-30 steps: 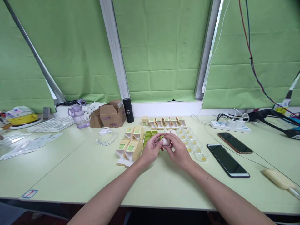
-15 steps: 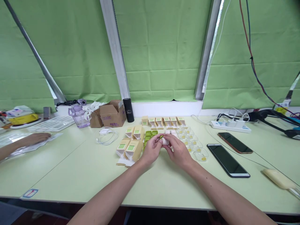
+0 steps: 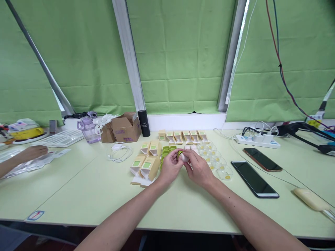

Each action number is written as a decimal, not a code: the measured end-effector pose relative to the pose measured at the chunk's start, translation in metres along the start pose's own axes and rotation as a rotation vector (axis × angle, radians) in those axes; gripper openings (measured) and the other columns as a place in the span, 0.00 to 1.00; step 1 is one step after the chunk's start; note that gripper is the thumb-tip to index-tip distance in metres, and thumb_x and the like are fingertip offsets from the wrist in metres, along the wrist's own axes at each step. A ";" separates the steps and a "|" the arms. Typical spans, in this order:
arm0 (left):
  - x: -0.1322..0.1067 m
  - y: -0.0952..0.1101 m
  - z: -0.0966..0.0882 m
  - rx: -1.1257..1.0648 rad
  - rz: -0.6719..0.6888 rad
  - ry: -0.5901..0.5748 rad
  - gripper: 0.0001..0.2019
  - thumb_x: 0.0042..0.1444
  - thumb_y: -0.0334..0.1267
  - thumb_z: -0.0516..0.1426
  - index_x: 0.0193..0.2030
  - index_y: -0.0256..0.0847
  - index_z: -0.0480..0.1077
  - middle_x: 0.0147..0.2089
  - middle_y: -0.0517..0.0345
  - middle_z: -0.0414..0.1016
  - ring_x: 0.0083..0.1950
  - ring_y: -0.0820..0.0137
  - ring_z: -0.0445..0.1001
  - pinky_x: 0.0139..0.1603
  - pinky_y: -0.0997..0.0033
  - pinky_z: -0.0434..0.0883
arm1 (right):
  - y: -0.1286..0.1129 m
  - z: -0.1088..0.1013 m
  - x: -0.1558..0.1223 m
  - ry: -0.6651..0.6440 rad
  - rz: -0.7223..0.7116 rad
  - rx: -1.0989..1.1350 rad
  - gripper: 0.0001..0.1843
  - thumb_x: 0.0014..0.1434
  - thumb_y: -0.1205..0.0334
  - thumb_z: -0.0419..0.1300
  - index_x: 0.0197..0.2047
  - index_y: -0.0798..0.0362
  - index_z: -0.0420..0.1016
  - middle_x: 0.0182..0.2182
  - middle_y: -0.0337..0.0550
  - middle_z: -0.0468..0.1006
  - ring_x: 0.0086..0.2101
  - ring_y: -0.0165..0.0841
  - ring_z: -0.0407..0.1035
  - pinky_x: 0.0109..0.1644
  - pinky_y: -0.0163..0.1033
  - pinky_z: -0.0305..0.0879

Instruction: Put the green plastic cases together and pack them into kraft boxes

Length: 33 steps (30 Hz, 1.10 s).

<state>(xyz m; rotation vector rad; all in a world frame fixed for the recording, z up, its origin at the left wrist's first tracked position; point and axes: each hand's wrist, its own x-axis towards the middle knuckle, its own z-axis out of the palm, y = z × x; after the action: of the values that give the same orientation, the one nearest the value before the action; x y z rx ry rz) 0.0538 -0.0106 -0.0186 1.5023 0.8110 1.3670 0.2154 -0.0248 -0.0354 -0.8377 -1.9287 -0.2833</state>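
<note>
My left hand [image 3: 170, 166] pinches a small green cup-like piece [image 3: 179, 153] in front of the rows. My right hand [image 3: 199, 167] grips a small white rounded piece [image 3: 184, 158] against it; fingers cover much of both. Just behind my left hand stand several green square cups [image 3: 165, 151]. Several clear plastic covers [image 3: 222, 170] with yellow spots lie beside my right hand. More white pieces [image 3: 194, 147] show partly behind my fingers. Open cardboard boxes [image 3: 150, 166] with green labels lie to the left.
Small boxes [image 3: 178, 136] form a row at the back. Two phones [image 3: 255, 179], a power strip [image 3: 258, 141] and cables lie right. A black bottle [image 3: 143, 123], brown carton [image 3: 126, 129], purple jug [image 3: 89, 130] and white charger [image 3: 117, 147] stand left. Another person's hand [image 3: 36, 152] rests on plastic bags.
The green piece has tilted and shows more between my fingers, with the white piece still against it. At far left, the other person's hand has drawn back leftward.
</note>
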 end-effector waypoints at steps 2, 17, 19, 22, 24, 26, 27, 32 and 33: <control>0.000 0.000 0.000 0.010 0.002 0.002 0.18 0.60 0.35 0.66 0.56 0.38 0.77 0.54 0.45 0.85 0.53 0.62 0.85 0.58 0.62 0.81 | 0.000 0.001 0.000 0.003 0.000 0.004 0.19 0.72 0.70 0.54 0.63 0.50 0.69 0.55 0.58 0.82 0.54 0.47 0.80 0.49 0.50 0.83; 0.000 -0.007 -0.007 -0.076 0.003 -0.150 0.34 0.58 0.53 0.72 0.65 0.37 0.74 0.66 0.37 0.79 0.66 0.52 0.79 0.69 0.53 0.75 | 0.003 0.002 -0.006 0.016 0.042 0.056 0.27 0.71 0.72 0.55 0.71 0.49 0.66 0.59 0.56 0.81 0.60 0.47 0.77 0.59 0.55 0.82; 0.000 -0.006 -0.007 -0.073 0.001 -0.146 0.33 0.59 0.53 0.72 0.65 0.37 0.75 0.65 0.38 0.80 0.65 0.52 0.80 0.68 0.53 0.76 | 0.001 0.001 -0.005 0.015 0.047 0.068 0.28 0.70 0.72 0.57 0.71 0.48 0.67 0.59 0.55 0.80 0.61 0.48 0.76 0.61 0.55 0.82; 0.001 -0.006 -0.009 -0.082 -0.002 -0.153 0.33 0.59 0.53 0.72 0.65 0.36 0.76 0.63 0.37 0.81 0.64 0.52 0.80 0.67 0.54 0.76 | 0.001 0.000 -0.005 0.013 0.043 0.085 0.27 0.70 0.71 0.58 0.70 0.49 0.68 0.60 0.55 0.80 0.61 0.48 0.76 0.62 0.55 0.81; 0.001 -0.006 -0.009 -0.091 -0.003 -0.161 0.33 0.58 0.53 0.72 0.64 0.36 0.76 0.62 0.38 0.82 0.63 0.52 0.81 0.66 0.54 0.76 | 0.002 0.001 -0.005 0.012 0.044 0.092 0.26 0.70 0.72 0.57 0.69 0.49 0.69 0.59 0.55 0.80 0.61 0.47 0.76 0.60 0.54 0.82; 0.001 -0.005 -0.009 -0.096 -0.004 -0.170 0.33 0.58 0.53 0.72 0.64 0.35 0.77 0.61 0.38 0.82 0.62 0.53 0.81 0.66 0.54 0.76 | 0.003 0.002 -0.006 0.023 0.045 0.089 0.25 0.70 0.72 0.57 0.68 0.48 0.71 0.59 0.55 0.81 0.60 0.46 0.77 0.59 0.53 0.83; 0.001 -0.005 -0.009 -0.097 -0.007 -0.173 0.32 0.59 0.53 0.72 0.64 0.36 0.77 0.61 0.38 0.82 0.62 0.53 0.81 0.66 0.54 0.76 | 0.004 0.002 -0.006 0.030 0.043 0.085 0.25 0.70 0.72 0.57 0.68 0.48 0.71 0.59 0.55 0.81 0.60 0.46 0.77 0.59 0.53 0.83; 0.000 -0.002 -0.009 -0.097 -0.015 -0.168 0.31 0.59 0.51 0.72 0.64 0.37 0.77 0.63 0.38 0.81 0.64 0.52 0.80 0.68 0.53 0.75 | 0.005 0.003 -0.007 0.058 0.024 0.081 0.23 0.71 0.71 0.58 0.67 0.49 0.73 0.59 0.56 0.81 0.59 0.46 0.78 0.58 0.53 0.83; 0.000 -0.002 -0.009 -0.093 -0.014 -0.168 0.31 0.59 0.51 0.72 0.64 0.37 0.77 0.63 0.38 0.81 0.64 0.52 0.81 0.68 0.53 0.76 | 0.005 0.003 -0.007 0.061 0.020 0.082 0.23 0.71 0.71 0.58 0.67 0.49 0.73 0.59 0.56 0.81 0.59 0.46 0.79 0.58 0.53 0.84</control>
<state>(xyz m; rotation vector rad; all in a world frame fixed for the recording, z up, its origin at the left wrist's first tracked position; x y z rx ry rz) 0.0450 -0.0079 -0.0202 1.5127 0.6427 1.2327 0.2185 -0.0228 -0.0434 -0.7854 -1.8613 -0.2143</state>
